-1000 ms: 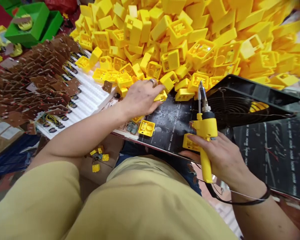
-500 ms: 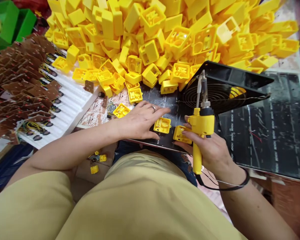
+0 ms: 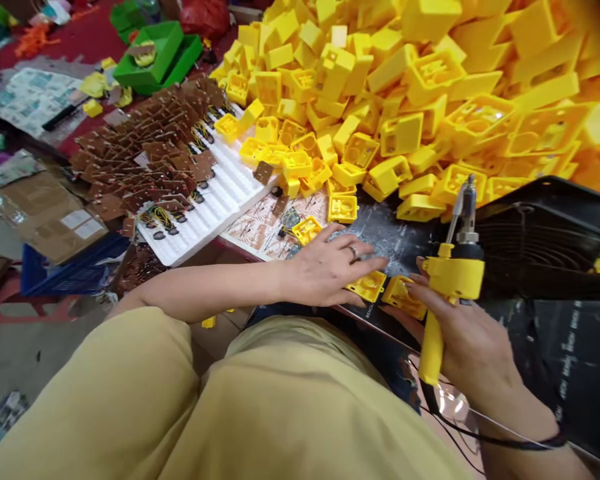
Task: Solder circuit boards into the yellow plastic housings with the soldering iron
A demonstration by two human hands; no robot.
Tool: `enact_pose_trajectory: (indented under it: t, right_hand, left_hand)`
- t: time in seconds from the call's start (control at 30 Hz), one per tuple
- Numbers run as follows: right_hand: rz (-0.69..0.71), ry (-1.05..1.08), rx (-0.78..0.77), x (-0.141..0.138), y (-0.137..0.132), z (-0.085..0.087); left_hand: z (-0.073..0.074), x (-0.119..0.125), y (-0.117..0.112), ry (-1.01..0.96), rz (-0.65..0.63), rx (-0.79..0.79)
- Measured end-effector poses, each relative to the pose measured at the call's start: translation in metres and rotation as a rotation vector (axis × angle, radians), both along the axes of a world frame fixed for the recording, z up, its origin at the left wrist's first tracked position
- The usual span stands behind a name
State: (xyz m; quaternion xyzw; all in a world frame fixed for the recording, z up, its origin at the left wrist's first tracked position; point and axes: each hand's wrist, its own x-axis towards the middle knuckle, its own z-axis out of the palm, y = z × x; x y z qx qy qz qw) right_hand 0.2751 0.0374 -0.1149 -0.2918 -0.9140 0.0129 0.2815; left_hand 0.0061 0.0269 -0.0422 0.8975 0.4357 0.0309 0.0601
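Observation:
My left hand (image 3: pixel 333 270) lies on the black mat (image 3: pixel 380 233) with its fingers over a small yellow plastic housing (image 3: pixel 367 285), holding it down. Right beside it lies a second yellow housing (image 3: pixel 404 295), touched by the fingertips of my right hand (image 3: pixel 460 333). That hand is wrapped round the handle of a yellow soldering gun (image 3: pixel 447 293), whose metal tip points up and away. A huge heap of yellow housings (image 3: pixel 405 100) rises just behind the mat.
A black fan (image 3: pixel 540 240) stands at the right on the mat. A white foam board (image 3: pixel 215 200) at the left carries several brown circuit boards (image 3: pixel 145 160). Green trays (image 3: pixel 155 57) sit at the far left. Cardboard (image 3: pixel 45 213) lies on the floor.
My left hand came back from the heap with a yellow housing and set it on the mat beside the other one. The right hand kept the soldering gun upright. The view shifted.

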Motion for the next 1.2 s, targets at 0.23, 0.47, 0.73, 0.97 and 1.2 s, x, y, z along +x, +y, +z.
enact_pose_trajectory:
  t: [0.23, 0.47, 0.73, 0.97, 1.2]
  right_hand:
    - [-0.084, 0.095, 0.045, -0.007, 0.004, 0.004]
    - [-0.102, 0.018, -0.074, -0.014, -0.004, 0.004]
    - [0.096, 0.024, -0.091, -0.054, 0.004, 0.03]
    - [0.085, 0.018, -0.014, -0.075, 0.009, 0.031]
    - [0.087, 0.044, -0.034, -0.073, 0.006, 0.027]
  left_hand:
    - [0.031, -0.122, 0.046, 0.072, 0.558, 0.222]
    - [0.023, -0.155, 0.067, 0.118, 0.545, 0.162]
    - [0.041, -0.161, 0.046, 0.083, 0.691, 0.044]
    - [0.057, -0.148, 0.037, 0.123, 0.811, 0.024]
    - [0.05, -0.135, 0.044, -0.335, 0.554, -0.14]
